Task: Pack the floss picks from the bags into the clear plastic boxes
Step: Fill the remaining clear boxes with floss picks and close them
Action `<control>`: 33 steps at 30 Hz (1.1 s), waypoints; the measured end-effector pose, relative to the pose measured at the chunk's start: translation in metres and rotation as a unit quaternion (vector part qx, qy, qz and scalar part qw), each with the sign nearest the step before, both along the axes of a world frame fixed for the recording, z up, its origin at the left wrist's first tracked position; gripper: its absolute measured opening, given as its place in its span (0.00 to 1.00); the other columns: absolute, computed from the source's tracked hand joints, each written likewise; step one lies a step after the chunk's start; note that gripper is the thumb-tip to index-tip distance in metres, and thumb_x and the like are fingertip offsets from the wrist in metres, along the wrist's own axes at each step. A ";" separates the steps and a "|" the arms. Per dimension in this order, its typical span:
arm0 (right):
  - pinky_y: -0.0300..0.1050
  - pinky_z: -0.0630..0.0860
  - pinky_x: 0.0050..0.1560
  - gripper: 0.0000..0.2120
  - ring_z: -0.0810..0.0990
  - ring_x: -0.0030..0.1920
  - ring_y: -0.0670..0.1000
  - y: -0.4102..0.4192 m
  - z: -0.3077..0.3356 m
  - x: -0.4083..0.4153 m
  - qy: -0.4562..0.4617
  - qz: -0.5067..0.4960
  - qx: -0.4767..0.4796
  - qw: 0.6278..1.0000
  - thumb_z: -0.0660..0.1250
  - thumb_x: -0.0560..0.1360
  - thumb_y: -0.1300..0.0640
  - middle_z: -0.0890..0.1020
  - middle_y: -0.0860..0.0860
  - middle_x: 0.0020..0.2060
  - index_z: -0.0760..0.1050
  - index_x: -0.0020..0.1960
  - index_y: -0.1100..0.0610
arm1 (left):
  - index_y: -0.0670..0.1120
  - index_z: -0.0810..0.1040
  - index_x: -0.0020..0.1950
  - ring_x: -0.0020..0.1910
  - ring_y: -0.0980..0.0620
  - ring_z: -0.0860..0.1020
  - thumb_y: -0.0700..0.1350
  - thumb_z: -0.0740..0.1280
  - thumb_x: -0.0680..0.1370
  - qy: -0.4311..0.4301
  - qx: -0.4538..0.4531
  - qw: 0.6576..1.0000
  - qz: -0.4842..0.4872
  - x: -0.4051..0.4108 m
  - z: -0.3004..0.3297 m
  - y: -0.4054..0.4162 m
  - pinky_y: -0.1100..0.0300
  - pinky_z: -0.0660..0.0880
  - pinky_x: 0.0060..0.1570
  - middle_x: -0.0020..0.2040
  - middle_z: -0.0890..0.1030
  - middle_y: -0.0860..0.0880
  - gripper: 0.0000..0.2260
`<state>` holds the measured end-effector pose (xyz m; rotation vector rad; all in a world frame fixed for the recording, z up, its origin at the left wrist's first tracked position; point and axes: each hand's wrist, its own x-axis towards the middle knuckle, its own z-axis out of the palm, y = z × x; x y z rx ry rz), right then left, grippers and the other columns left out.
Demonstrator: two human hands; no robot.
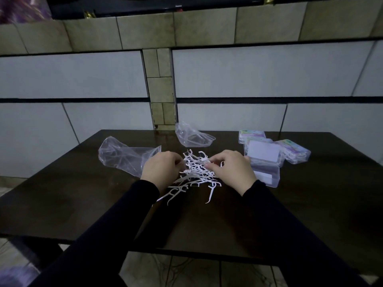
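A loose heap of white floss picks (195, 175) lies in the middle of the dark table (83, 204). My left hand (160, 168) rests at the heap's left side, its curled fingers in among the picks. My right hand (234, 169) is at the right side and pinches a pick near the top of the heap. An open clear plastic box (264, 164) with a white label stands just right of my right hand. Two emptied clear bags lie on the table, one at the left (126, 157) and one at the back (193, 137).
Several shut clear boxes with coloured labels (294, 152) are stacked at the back right of the table. A tiled wall rises right behind the table's far edge. The table's front edge is near my sleeves, with floor tiles below.
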<state>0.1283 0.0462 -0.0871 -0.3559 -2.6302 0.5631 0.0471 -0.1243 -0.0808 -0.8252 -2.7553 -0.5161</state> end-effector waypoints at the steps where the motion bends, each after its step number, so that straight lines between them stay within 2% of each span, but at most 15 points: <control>1: 0.50 0.61 0.59 0.12 0.74 0.56 0.46 0.001 0.000 0.000 0.002 0.002 -0.019 1.000 0.65 0.76 0.40 0.80 0.41 0.48 0.81 0.51 0.45 | 0.51 0.82 0.50 0.39 0.58 0.75 0.50 0.64 0.80 0.001 0.006 1.000 0.003 -0.001 0.000 0.001 0.65 0.69 0.38 0.44 0.82 0.55 0.08; 4: 0.50 0.61 0.59 0.12 0.76 0.51 0.45 0.003 0.002 -0.001 0.011 0.003 -0.061 0.998 0.64 0.75 0.38 0.81 0.40 0.42 0.81 0.47 0.44 | 0.53 0.83 0.49 0.39 0.58 0.75 0.51 0.66 0.79 -0.005 0.028 1.000 0.010 -0.002 -0.001 0.004 0.64 0.70 0.39 0.39 0.77 0.58 0.07; 8: 0.53 0.64 0.64 0.11 0.77 0.53 0.46 0.006 0.001 -0.002 0.023 -0.002 -0.106 0.994 0.66 0.75 0.40 0.83 0.41 0.45 0.82 0.48 0.45 | 0.53 0.85 0.46 0.37 0.60 0.74 0.51 0.67 0.78 0.007 0.065 0.998 0.013 -0.001 0.001 0.009 0.63 0.70 0.37 0.37 0.75 0.59 0.07; 10: 0.57 0.68 0.64 0.11 0.78 0.53 0.46 0.008 0.000 -0.004 0.038 0.007 -0.151 0.988 0.68 0.74 0.40 0.84 0.41 0.44 0.83 0.49 0.45 | 0.52 0.85 0.47 0.34 0.61 0.73 0.52 0.67 0.78 0.011 0.090 0.996 0.013 0.000 0.003 0.011 0.65 0.67 0.33 0.37 0.76 0.57 0.08; 12: 0.57 0.70 0.63 0.12 0.79 0.54 0.45 0.008 0.000 -0.005 0.051 0.018 -0.199 0.978 0.69 0.72 0.41 0.84 0.40 0.45 0.84 0.49 0.46 | 0.52 0.85 0.47 0.34 0.60 0.74 0.53 0.67 0.78 0.009 0.110 0.994 0.013 0.001 0.004 0.013 0.63 0.69 0.33 0.37 0.78 0.55 0.08; 14: 0.56 0.71 0.63 0.12 0.79 0.55 0.45 0.008 0.003 -0.003 0.056 0.025 -0.244 0.968 0.71 0.72 0.42 0.85 0.42 0.47 0.84 0.51 0.47 | 0.52 0.85 0.47 0.36 0.58 0.76 0.53 0.67 0.78 -0.001 0.122 0.992 0.012 0.002 0.007 0.014 0.61 0.72 0.34 0.38 0.81 0.53 0.09; 18: 0.50 0.72 0.63 0.14 0.79 0.56 0.43 0.009 0.006 0.002 0.067 0.038 -0.300 0.951 0.72 0.72 0.46 0.84 0.44 0.52 0.83 0.55 0.52 | 0.53 0.85 0.48 0.39 0.57 0.78 0.53 0.66 0.78 -0.018 0.123 0.992 0.007 0.004 0.010 0.020 0.64 0.70 0.34 0.42 0.83 0.53 0.09; 20: 0.38 0.74 0.56 0.15 0.78 0.51 0.38 0.011 0.007 0.002 0.081 0.048 -0.325 0.941 0.72 0.73 0.48 0.83 0.45 0.53 0.82 0.56 0.54 | 0.52 0.85 0.48 0.41 0.56 0.78 0.53 0.66 0.78 -0.026 0.126 0.992 0.006 0.003 0.010 0.022 0.62 0.73 0.37 0.43 0.83 0.52 0.09; 22: 0.28 0.69 0.46 0.15 0.76 0.46 0.35 0.013 0.008 0.003 0.083 0.049 -0.338 0.936 0.73 0.73 0.50 0.83 0.46 0.53 0.82 0.56 0.56 | 0.52 0.84 0.47 0.41 0.55 0.78 0.53 0.66 0.78 -0.033 0.127 0.991 0.011 0.003 0.011 0.023 0.61 0.73 0.37 0.42 0.82 0.52 0.09; 23: 0.27 0.67 0.44 0.14 0.76 0.46 0.36 0.015 0.008 0.004 0.084 0.046 -0.343 0.935 0.73 0.73 0.50 0.83 0.46 0.54 0.82 0.56 0.57 | 0.52 0.84 0.47 0.41 0.55 0.78 0.53 0.66 0.78 -0.033 0.125 0.992 0.013 0.002 0.011 0.024 0.61 0.72 0.37 0.42 0.82 0.52 0.09; 26: 0.32 0.67 0.48 0.14 0.76 0.48 0.38 0.018 0.007 0.005 0.081 0.042 -0.360 0.928 0.73 0.73 0.50 0.82 0.44 0.54 0.82 0.55 0.56 | 0.51 0.84 0.46 0.40 0.54 0.77 0.53 0.66 0.78 -0.022 0.111 0.993 0.016 0.003 0.009 0.026 0.60 0.71 0.37 0.41 0.81 0.52 0.09; 30: 0.30 0.69 0.47 0.14 0.76 0.46 0.34 0.019 0.007 0.005 0.090 0.047 -0.390 0.915 0.73 0.72 0.51 0.80 0.38 0.49 0.82 0.54 0.56 | 0.52 0.83 0.44 0.40 0.52 0.77 0.53 0.66 0.78 -0.024 0.115 0.993 0.011 0.005 0.009 0.031 0.59 0.73 0.38 0.38 0.79 0.52 0.09; 33: 0.34 0.71 0.53 0.13 0.79 0.48 0.37 0.021 0.009 0.004 0.111 0.041 -0.429 0.896 0.74 0.71 0.53 0.84 0.45 0.49 0.83 0.54 0.57 | 0.53 0.81 0.40 0.38 0.52 0.76 0.54 0.67 0.78 -0.019 0.134 0.991 0.013 0.006 0.011 0.034 0.58 0.73 0.38 0.35 0.78 0.53 0.09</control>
